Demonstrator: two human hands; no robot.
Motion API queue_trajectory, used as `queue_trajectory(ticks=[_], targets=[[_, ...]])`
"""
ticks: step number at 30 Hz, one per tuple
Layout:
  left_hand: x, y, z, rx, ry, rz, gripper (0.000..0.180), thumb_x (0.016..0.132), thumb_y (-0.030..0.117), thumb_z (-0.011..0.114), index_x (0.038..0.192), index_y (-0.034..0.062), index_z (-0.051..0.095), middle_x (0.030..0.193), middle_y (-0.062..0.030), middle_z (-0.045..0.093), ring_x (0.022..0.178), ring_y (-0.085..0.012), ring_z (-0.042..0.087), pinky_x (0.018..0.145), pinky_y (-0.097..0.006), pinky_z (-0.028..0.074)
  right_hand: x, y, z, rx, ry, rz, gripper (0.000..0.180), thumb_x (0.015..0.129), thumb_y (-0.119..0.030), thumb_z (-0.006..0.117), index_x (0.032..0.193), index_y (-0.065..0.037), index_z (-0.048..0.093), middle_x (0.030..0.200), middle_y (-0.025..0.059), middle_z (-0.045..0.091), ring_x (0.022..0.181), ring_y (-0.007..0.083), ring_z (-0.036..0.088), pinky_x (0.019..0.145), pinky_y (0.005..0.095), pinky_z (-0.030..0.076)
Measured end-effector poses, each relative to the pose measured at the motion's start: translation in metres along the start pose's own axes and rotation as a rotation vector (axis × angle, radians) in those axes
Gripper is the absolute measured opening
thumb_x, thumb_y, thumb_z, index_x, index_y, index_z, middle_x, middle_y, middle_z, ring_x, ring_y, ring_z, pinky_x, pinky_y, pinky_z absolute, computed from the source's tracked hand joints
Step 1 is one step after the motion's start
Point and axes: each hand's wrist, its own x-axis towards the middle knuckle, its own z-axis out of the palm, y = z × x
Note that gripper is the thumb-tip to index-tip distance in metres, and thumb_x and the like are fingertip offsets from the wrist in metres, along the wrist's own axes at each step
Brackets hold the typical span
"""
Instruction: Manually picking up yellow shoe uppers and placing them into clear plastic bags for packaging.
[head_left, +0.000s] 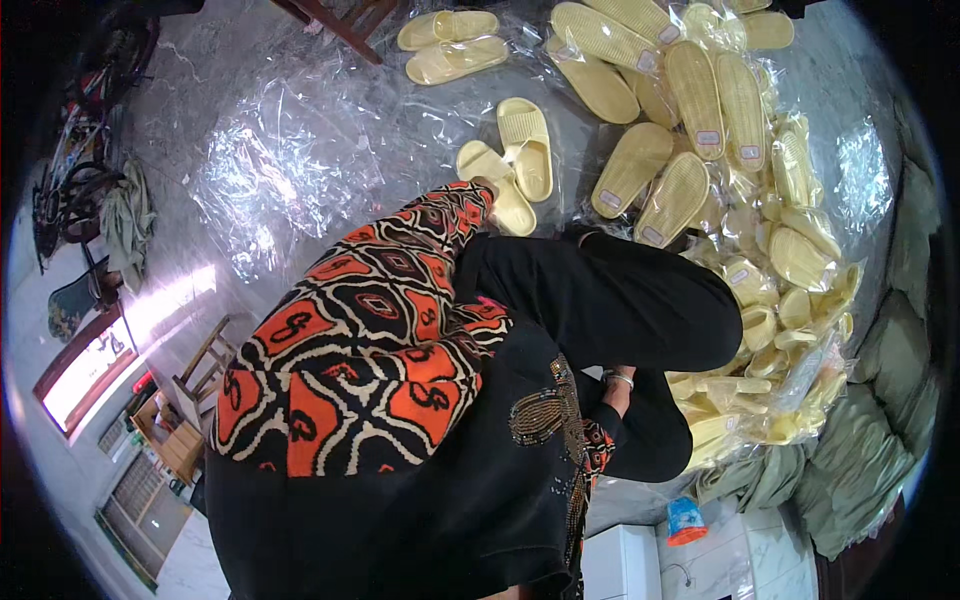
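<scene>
Two pale yellow slippers lie on the floor ahead of me, the right-hand slipper (537, 165) touching the left-hand slipper (514, 211). My left hand (486, 185) reaches from a patterned orange, black and cream sleeve to the strap area of the left-hand slipper. Most of that hand is covered by the sleeve, so its fingers do not show. Low between my black-trousered legs, my right hand (618, 388) shows only around the wrist, with a bracelet on it. The rest is hidden behind my knee.
A large heap of yellow slippers (690, 95), many in clear plastic bags, spreads along the right. Another bagged pair (455, 62) lies farther ahead. Clear plastic sheets (270, 180) cover floor on the left. Grey-green cloth bundles (850, 460) line the right, near a blue-and-orange bucket (686, 520).
</scene>
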Motion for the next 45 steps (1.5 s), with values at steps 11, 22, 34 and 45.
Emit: queue_trajectory(ticks=[11,22,34,45], targets=[[-0.145,0.169,-0.083,-1.159,-0.157,0.439,0.031,0.082,0.032,0.052,0.060,0.0110,0.044,0.050,0.0012,0.042,0.042,-0.0094,0.042,0.037,-0.022,0.036,0.009,0.015,-0.030,0.183,0.191,0.030,0.031,0.081,-0.001,0.045,0.112,0.001,0.048,0.105,0.0099,0.056,0.092,0.0195,0.054,0.082,0.0289,0.042],[-0.356,0.297,-0.105,-1.118,-0.686,0.843,0.024,0.088,0.029,0.040,0.075,0.0088,0.047,0.069,-0.0024,0.044,0.064,-0.0138,0.049,0.058,-0.031,0.047,0.006,0.023,-0.149,1.215,0.628,-0.046,0.035,0.084,-0.019,0.055,0.113,-0.002,0.048,0.103,0.0107,0.056,0.088,0.0191,0.058,0.070,0.0266,0.048],[-0.500,0.339,-0.030,0.241,-1.706,1.391,0.040,0.073,0.021,0.065,0.050,0.0032,0.039,0.048,-0.0036,0.036,0.046,-0.0179,0.035,0.045,-0.032,0.028,-0.042,-0.081,-0.237,1.345,0.494,-0.735,0.038,0.086,-0.023,0.048,0.116,0.000,0.047,0.112,0.0133,0.053,0.093,0.0232,0.055,0.086,0.0333,0.041],[-0.404,0.292,0.011,0.341,-0.284,1.587,0.025,0.068,0.027,0.070,0.068,0.0053,0.057,0.061,-0.0052,0.055,0.054,-0.0138,0.053,0.049,-0.028,0.040,-0.039,-0.017,-0.214,-0.110,1.203,-0.672,0.017,0.074,-0.001,0.056,0.091,-0.001,0.058,0.096,0.0112,0.057,0.086,0.0210,0.054,0.076,0.0315,0.043]])
